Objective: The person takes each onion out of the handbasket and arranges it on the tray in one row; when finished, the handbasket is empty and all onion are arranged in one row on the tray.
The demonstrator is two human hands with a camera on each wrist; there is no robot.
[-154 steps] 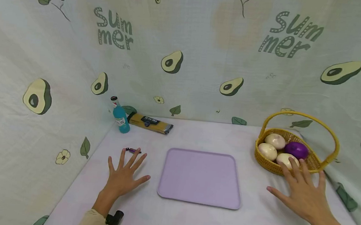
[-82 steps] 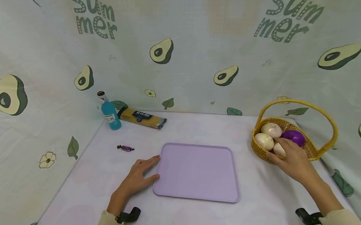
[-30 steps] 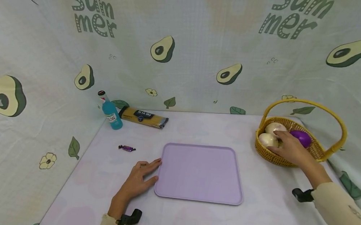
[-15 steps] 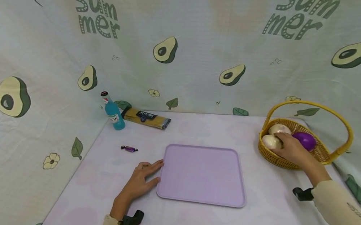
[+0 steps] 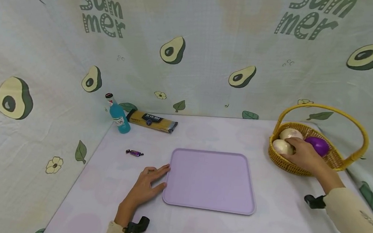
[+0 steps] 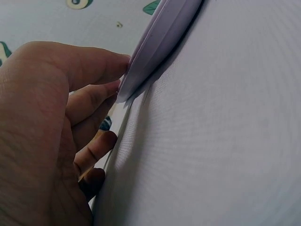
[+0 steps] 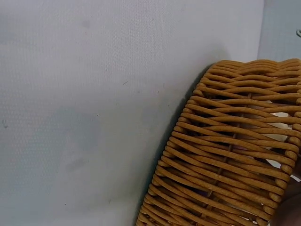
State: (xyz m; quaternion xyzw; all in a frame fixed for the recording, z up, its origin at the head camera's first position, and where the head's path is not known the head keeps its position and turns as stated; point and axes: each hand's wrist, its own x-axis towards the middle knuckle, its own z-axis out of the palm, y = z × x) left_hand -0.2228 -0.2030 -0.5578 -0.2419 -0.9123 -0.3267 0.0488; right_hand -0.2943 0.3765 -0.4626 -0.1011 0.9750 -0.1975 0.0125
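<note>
My left hand (image 5: 144,187) rests beside the left edge of a lilac tray (image 5: 212,181). In the left wrist view, the thumb and a fingertip of the left hand (image 6: 42,117) touch the rim of the tray (image 6: 157,44), with the other fingers loosely bent. At the right, my right hand (image 5: 304,156) reaches into a yellow wicker basket (image 5: 284,166), its fingers curled down round a white onion that it hides. Two more white onions (image 5: 283,146) and a glossy purple round vegetable (image 5: 317,146) lie around it. In the right wrist view, the basket wall (image 7: 221,150) covers most of the hand.
A blue bottle (image 5: 120,117) stands at the back left, with a yellow packet (image 5: 152,122) lying beside it. A purple wrapped candy (image 5: 134,153) lies left of the tray. The basket's tall handle (image 5: 329,109) arches over its contents. A printed cloth hangs behind.
My left hand went from hovering near the candy to the tray's edge. My right hand lowered into the basket, covering the front white onion; in the last half second both barely moved.
</note>
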